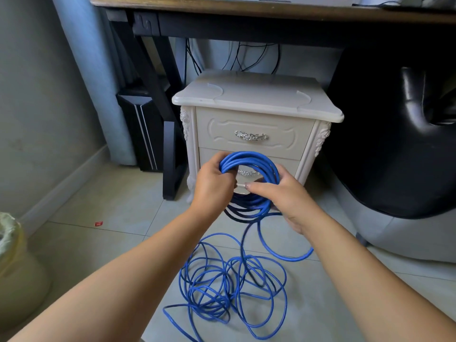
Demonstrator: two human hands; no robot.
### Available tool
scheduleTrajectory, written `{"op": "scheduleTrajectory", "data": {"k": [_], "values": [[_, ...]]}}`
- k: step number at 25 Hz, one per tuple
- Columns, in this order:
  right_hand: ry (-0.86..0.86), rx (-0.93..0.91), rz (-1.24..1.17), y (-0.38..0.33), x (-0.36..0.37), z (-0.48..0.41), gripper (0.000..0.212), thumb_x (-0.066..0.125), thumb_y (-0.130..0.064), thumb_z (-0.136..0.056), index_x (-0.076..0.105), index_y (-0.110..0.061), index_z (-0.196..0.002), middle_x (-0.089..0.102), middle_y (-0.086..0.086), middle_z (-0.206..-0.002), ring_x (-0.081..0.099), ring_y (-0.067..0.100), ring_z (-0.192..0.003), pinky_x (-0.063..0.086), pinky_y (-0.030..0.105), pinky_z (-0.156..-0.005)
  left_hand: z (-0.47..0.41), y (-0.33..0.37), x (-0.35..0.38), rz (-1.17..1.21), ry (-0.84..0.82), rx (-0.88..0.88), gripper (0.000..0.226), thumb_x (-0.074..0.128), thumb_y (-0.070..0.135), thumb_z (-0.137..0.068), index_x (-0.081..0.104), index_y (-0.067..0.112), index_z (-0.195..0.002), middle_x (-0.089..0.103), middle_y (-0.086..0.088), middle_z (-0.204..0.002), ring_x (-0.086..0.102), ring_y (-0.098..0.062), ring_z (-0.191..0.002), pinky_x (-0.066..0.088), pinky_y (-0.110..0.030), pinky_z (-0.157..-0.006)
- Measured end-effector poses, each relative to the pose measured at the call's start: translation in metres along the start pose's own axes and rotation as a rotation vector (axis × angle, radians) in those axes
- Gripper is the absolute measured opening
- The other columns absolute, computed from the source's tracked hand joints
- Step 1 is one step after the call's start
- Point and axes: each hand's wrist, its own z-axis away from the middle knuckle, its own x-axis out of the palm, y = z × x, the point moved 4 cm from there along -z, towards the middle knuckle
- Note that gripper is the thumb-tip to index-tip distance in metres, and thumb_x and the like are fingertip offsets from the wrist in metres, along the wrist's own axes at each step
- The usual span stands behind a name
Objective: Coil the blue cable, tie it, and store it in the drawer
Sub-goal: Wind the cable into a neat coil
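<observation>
A coil of blue cable (249, 161) is held upright in front of the white nightstand (254, 102). My left hand (212, 183) grips the coil's left side, fingers curled round the bundled loops. My right hand (283, 193) grips the right side, with its thumb stretched across the middle toward the left hand. From the coil's bottom the cable drops to a loose tangle of blue loops (229, 285) on the tiled floor. Both drawers (251, 137) are closed; the coil partly hides the lower drawer's handle.
A dark wooden desk (246, 8) stands over the nightstand, with black cables hanging behind. A black computer tower (143, 129) is at the left, a black chair (407, 144) at the right, a lined bin (14, 262) at the lower left.
</observation>
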Motion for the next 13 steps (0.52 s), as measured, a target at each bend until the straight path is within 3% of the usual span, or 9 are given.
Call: {"op": "scheduleTrajectory", "data": {"k": [4,6,10,13], "values": [[-0.027,0.108,-0.387,0.012,0.016,0.001,0.030,0.072,-0.005,-0.082,0.057,-0.017,-0.105,0.064,0.008,-0.091,0.066,0.029,-0.093,0.049,0.045,-0.094,0.003,0.001,-0.002,0.292,0.122,-0.228,0.019,0.050,0.006,-0.098,0.065,0.017,-0.098,0.048,0.001,-0.066,0.046,-0.012,-0.058,0.046,-0.017,-0.050],[0.051,0.092,-0.483,0.014,0.016,0.000,0.020,0.069,-0.005,-0.086,0.058,-0.015,-0.099,0.066,0.005,-0.083,0.066,0.028,-0.090,0.049,0.048,-0.095,0.007,-0.004,0.004,0.362,0.104,-0.318,0.019,0.050,0.007,-0.098,0.064,0.019,-0.096,0.049,-0.001,-0.068,0.049,-0.015,-0.061,0.048,-0.019,-0.053],[0.238,0.077,-0.313,0.018,0.003,-0.003,0.019,0.066,-0.007,-0.085,0.055,-0.020,-0.080,0.050,-0.007,-0.052,0.049,0.017,-0.061,0.045,0.044,-0.077,0.013,-0.016,0.013,0.300,-0.092,-0.396,0.004,0.062,0.016,-0.093,0.063,0.013,-0.095,0.058,-0.005,-0.073,0.057,-0.015,-0.064,0.048,-0.031,-0.073],[0.293,0.002,-0.095,0.012,-0.008,-0.006,0.021,0.058,-0.002,-0.082,0.054,-0.022,-0.076,0.049,-0.007,-0.058,0.051,0.014,-0.053,0.053,0.047,-0.072,0.012,-0.011,0.008,0.134,-0.205,-0.316,0.017,0.071,0.018,-0.086,0.066,0.010,-0.100,0.065,-0.005,-0.085,0.059,-0.017,-0.080,0.047,-0.033,-0.081]]}}
